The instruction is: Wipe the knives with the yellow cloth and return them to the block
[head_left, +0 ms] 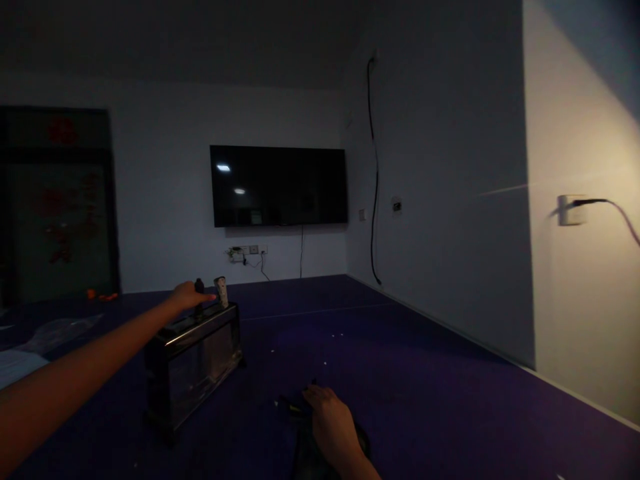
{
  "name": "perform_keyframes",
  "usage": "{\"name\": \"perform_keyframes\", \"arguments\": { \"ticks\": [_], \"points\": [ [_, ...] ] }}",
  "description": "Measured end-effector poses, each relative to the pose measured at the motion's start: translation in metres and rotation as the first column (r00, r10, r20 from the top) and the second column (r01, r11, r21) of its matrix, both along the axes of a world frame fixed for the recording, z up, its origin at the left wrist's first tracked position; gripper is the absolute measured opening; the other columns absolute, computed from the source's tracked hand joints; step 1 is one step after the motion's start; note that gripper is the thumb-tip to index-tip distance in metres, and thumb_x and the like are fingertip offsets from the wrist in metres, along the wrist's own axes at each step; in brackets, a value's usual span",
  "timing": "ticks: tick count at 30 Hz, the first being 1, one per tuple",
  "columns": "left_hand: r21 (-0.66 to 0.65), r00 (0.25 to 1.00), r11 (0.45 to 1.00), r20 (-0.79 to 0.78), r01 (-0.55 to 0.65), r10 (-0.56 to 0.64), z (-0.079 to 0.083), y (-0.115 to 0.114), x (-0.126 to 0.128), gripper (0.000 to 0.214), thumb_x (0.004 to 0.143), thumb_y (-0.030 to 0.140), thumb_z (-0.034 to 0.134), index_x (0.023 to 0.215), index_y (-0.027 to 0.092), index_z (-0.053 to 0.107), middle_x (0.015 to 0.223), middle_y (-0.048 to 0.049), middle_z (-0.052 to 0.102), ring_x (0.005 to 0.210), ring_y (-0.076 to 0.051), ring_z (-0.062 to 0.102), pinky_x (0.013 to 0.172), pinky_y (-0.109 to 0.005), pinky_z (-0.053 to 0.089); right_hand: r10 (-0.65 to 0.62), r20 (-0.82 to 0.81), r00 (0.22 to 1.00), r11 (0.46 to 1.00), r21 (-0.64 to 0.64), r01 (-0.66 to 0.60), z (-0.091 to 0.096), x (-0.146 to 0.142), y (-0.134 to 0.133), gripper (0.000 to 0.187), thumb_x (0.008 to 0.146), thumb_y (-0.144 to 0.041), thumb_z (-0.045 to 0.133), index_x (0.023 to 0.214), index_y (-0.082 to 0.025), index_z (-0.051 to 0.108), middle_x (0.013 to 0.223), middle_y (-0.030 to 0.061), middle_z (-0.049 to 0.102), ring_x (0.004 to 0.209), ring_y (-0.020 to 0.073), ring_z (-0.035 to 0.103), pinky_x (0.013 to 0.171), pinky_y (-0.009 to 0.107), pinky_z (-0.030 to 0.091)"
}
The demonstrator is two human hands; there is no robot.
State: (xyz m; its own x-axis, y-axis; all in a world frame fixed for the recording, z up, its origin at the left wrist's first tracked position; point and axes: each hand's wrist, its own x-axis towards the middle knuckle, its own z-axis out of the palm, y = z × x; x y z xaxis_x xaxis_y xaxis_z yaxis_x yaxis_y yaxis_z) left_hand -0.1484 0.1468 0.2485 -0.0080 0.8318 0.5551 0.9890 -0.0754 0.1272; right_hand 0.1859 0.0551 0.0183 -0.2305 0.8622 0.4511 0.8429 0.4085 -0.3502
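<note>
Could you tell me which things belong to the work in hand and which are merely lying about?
In hand: left hand at metal box; right hand on dark object.
Lying about: television, plastic sheet, wall plug.

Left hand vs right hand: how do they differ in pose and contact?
The left hand is stretched out far, at the knob atop the shiny metal box; right hand is close in, low, on a dark object on the floor. Whether either grips is unclear. Both are bare.
</note>
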Motion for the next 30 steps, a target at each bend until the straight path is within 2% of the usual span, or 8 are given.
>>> {"name": "perform_keyframes", "arguments": {
  "ticks": [3,7,13,17,20,24,26,30],
  "points": [
    [-0.088,0.980,0.995,0.194,0.052,-0.034,0.000,-0.001,-0.005,0.036,0.068,0.048,0.051,0.056,0.015,0.058,0.055,-0.0070,0.062,0.058,-0.021,0.061,0.049,-0.026,0.043,0.006,-0.004,1.000,1.000,0.003,-0.006,0.000,0.000,0.000,0.053,0.071,0.001,0.036,0.111,-0.021,0.063,0.120,0.0014,0.059,0.109,0.0166,0.053,0.095,0.024,0.034],
    [-0.017,0.916,0.996,0.395,0.086,-0.072,0.018,-0.002,-0.003,0.035,0.071,0.044,0.052,0.056,0.014,0.057,0.060,-0.0087,0.065,0.059,-0.018,0.060,0.055,-0.027,0.044,0.003,0.001,1.000,1.000,0.005,-0.003,0.000,0.001,0.000,0.055,0.069,0.002,0.035,0.110,-0.021,0.063,0.121,0.0015,0.059,0.109,0.0172,0.053,0.095,0.024,0.034],
    [0.275,0.769,0.959,0.596,0.076,-0.231,0.090,-0.006,0.006,0.030,0.085,0.041,0.047,0.086,0.013,0.056,0.087,-0.0063,0.064,0.073,-0.013,0.061,0.065,-0.028,0.050,0.006,-0.003,1.000,1.000,0.010,-0.006,-0.001,0.001,0.000,0.053,0.071,0.001,0.036,0.111,-0.021,0.063,0.119,0.0029,0.060,0.108,0.0176,0.054,0.093,0.025,0.037],
    [0.511,0.708,0.851,0.558,0.119,-0.433,0.141,-0.034,0.025,0.040,0.088,0.042,0.041,0.107,0.009,0.050,0.108,-0.0092,0.059,0.094,-0.017,0.060,0.079,-0.033,0.049,0.016,-0.017,1.000,1.000,0.025,-0.015,-0.002,0.001,0.001,0.053,0.069,0.002,0.036,0.108,-0.018,0.065,0.119,0.0049,0.060,0.109,0.0186,0.054,0.095,0.027,0.035],
    [0.617,0.700,0.762,0.455,0.196,-0.550,0.153,-0.068,0.049,0.041,0.088,0.037,0.041,0.114,0.005,0.044,0.113,-0.0119,0.057,0.102,-0.017,0.057,0.087,-0.032,0.045,0.030,-0.035,0.999,0.999,0.046,-0.028,-0.002,0.002,0.000,0.054,0.068,0.002,0.036,0.109,-0.018,0.065,0.119,0.0053,0.060,0.110,0.0189,0.053,0.096,0.028,0.035],
    [0.583,0.752,0.711,0.240,0.394,-0.614,0.101,-0.129,0.083,0.031,0.083,0.034,0.053,0.101,0.009,0.056,0.102,-0.0045,0.063,0.096,-0.015,0.057,0.089,-0.033,0.042,0.024,-0.070,0.997,0.998,0.067,-0.019,-0.003,0.004,0.001,0.056,0.068,0.001,0.036,0.115,-0.018,0.061,0.120,0.0069,0.059,0.112,0.0208,0.052,0.096,0.032,0.037],
    [0.550,0.759,0.694,0.156,0.465,-0.632,0.047,-0.157,0.095,0.021,0.079,0.028,0.058,0.097,0.016,0.058,0.098,-0.0013,0.064,0.089,-0.014,0.059,0.086,-0.032,0.045,0.041,-0.144,0.989,0.993,0.112,-0.025,-0.003,0.004,0.002,0.056,0.071,-0.001,0.035,0.120,-0.018,0.057,0.122,0.0071,0.057,0.113,0.0204,0.051,0.096,0.034,0.038],
    [0.512,0.549,0.430,-0.100,0.744,-0.830,-0.083,-0.187,0.107,0.032,0.085,0.011,0.043,0.116,0.020,0.042,0.113,-0.0063,0.058,0.113,-0.016,0.050,0.106,-0.041,0.028,0.184,-0.525,0.831,0.964,0.262,-0.048,0.008,-0.007,0.001,0.043,0.081,-0.016,0.039,0.120,-0.016,0.056,0.123,0.0102,0.056,0.112,0.0218,0.052,0.097,0.039,0.038]
  ]
}}
